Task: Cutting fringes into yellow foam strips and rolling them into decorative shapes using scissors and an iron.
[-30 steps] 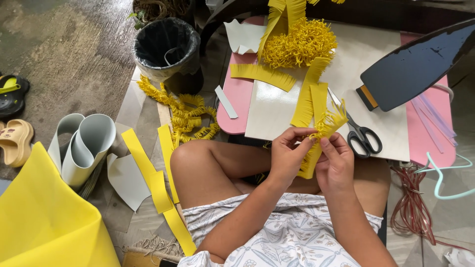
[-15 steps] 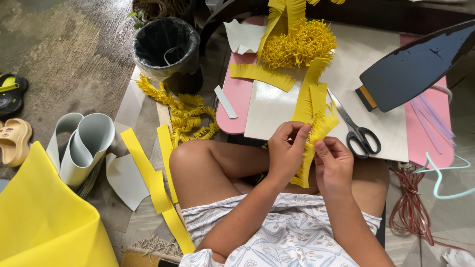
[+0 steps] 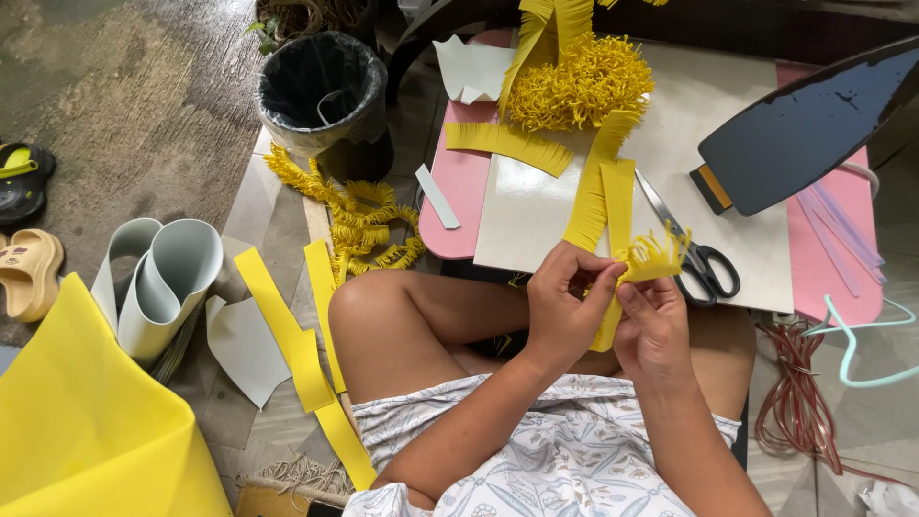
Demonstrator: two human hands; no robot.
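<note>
1. Over the person's lap, both hands are meeting on one fringed strip [image 3: 643, 263] of yellow foam, just below the near edge of the board [image 3: 536, 206].
2. The left hand [image 3: 565, 306] is pinching the strip from the left, thumb and fingertips pressed together on it.
3. The right hand [image 3: 653, 325] is pinching the same strip from the right, fingers curled, thumb lying against the foam.
4. The strip's fringed top is fanning out up and to the right, toward the scissors [image 3: 694, 249]; its plain tail is hanging down between the two hands.
5. The scissors are lying on the board, just right of the strip, blades closed and handles toward the person.
6. More fringed strips [image 3: 598, 191] are lying on the board above the hands, and a curly yellow heap [image 3: 579, 81] is sitting at the board's far edge.
7. A dark, paddle-shaped panel [image 3: 804, 124] is resting over the board's right side.
8. Left of the board, a black bin [image 3: 321, 91] is standing on the floor, with curled yellow trimmings [image 3: 359, 215] between bin and board.
9. Further left of the board, flat yellow strips [image 3: 287, 335], a grey roll [image 3: 158, 282] and a large yellow sheet [image 3: 86, 431] are lying on the floor.
</note>
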